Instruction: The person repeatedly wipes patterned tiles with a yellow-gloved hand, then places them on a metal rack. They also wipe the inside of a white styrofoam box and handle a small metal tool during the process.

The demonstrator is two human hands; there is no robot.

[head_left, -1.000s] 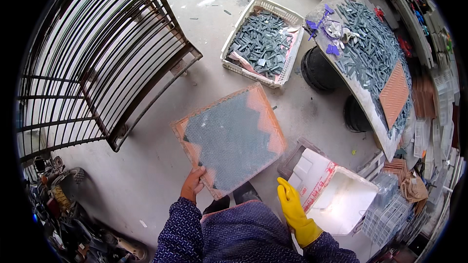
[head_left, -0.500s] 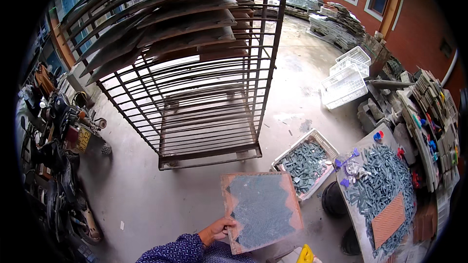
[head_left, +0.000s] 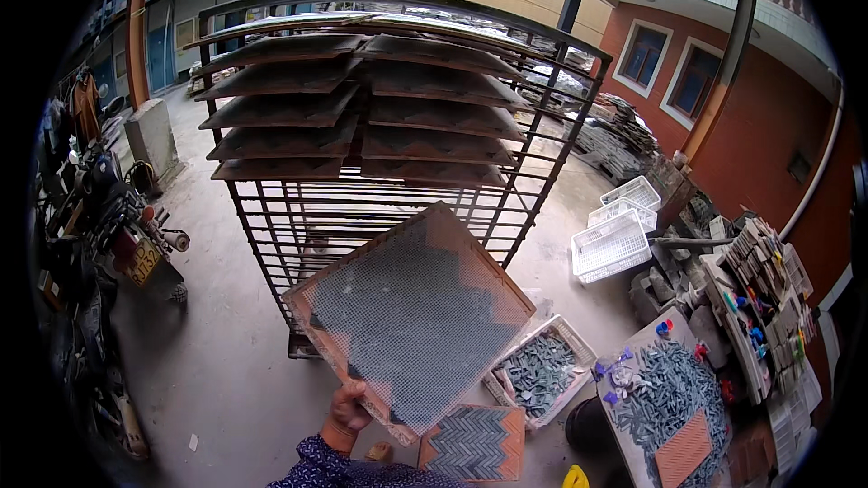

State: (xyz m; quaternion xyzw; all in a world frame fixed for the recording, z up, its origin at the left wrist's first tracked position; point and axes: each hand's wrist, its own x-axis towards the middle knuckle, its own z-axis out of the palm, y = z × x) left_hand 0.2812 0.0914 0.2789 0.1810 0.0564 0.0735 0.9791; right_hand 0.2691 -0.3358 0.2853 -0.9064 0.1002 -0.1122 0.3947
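My left hand (head_left: pixel 348 407) is closed on the lower left edge of a square board (head_left: pixel 407 316). Mesh covers grey-green tile strips on its face, with a terracotta-coloured border showing around their zigzag edges. The board is tilted with one corner up, in front of a metal rack (head_left: pixel 533 181). Dark flat boards (head_left: pixel 434 113) lie on the rack's upper levels in two columns. Below the held board is another terracotta-coloured board (head_left: pixel 472 443) with grey strips in a herringbone pattern, partly overlapped by the held one. My right hand is out of the picture.
A white crate (head_left: pixel 542 370) of loose grey strips stands at right. Beside it a table (head_left: pixel 624 407) carries many more strips and a ribbed orange tile (head_left: pixel 683 447). White crates (head_left: pixel 610 239) stand farther back. Parked motorbikes (head_left: pixel 127 262) line the left. Something yellow (head_left: pixel 575 477) shows at the bottom edge.
The board in my left hand has risen and turned, and now overlaps the rack. The herringbone board has come into sight beneath it. The view has shifted up, showing more of the rack.
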